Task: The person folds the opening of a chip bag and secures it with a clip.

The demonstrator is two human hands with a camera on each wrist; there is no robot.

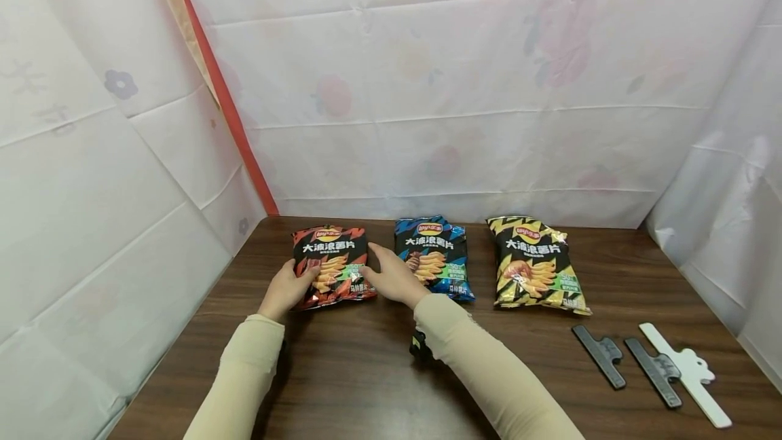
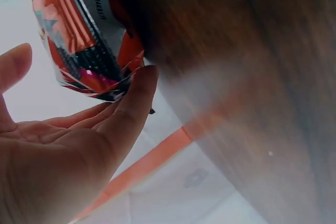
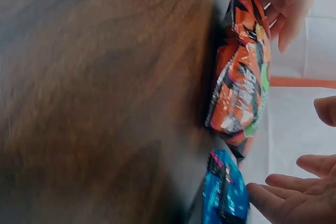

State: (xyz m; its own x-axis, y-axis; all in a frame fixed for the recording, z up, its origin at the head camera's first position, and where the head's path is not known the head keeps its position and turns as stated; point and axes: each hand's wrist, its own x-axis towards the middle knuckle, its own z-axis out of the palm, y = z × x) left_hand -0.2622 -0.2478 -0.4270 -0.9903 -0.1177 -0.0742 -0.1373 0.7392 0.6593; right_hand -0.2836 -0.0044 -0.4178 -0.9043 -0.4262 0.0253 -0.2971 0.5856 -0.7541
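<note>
A red-and-black bag of potato chips [image 1: 330, 260] lies at the left of the table between the two hands. At its left edge is my left hand [image 1: 287, 289], and in the left wrist view the straight fingers [image 2: 126, 114] touch the bag's end while the thumb stands apart from it. My right hand [image 1: 396, 278] is spread by the bag's right edge, over the left side of a blue chip bag [image 1: 435, 250]. In the right wrist view its fingers [image 3: 283, 182] are extended close to the blue bag [image 3: 226, 192], with nothing held.
Right of the blue bag lies a yellow chip bag [image 1: 531, 263]. Two black clips [image 1: 597, 352] and a white clip [image 1: 687, 369] rest on the wooden table [image 1: 360, 372] at the front right. Pale patterned cloth [image 1: 452, 87] hangs behind and at both sides.
</note>
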